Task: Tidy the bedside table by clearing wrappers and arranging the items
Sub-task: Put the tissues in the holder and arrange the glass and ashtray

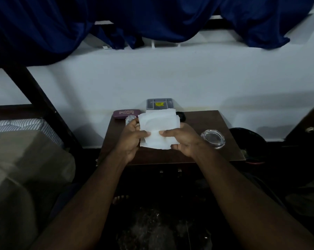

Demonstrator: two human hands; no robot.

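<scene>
My left hand (132,139) and right hand (181,139) both pinch the white tissue (159,129). Pulling too strongly can tear it, or my right wrist can knock the glass ashtray (213,138) nearby.

Both bare forearms reach forward and converge, with the left hand (130,139) and right hand (184,140) side by side, thumbs pointing toward each other, each pinching the lower part of a white tissue (159,123).

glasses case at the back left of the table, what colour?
Dark maroon glasses case with pale lettering on its lid; head view, the only one.
</scene>
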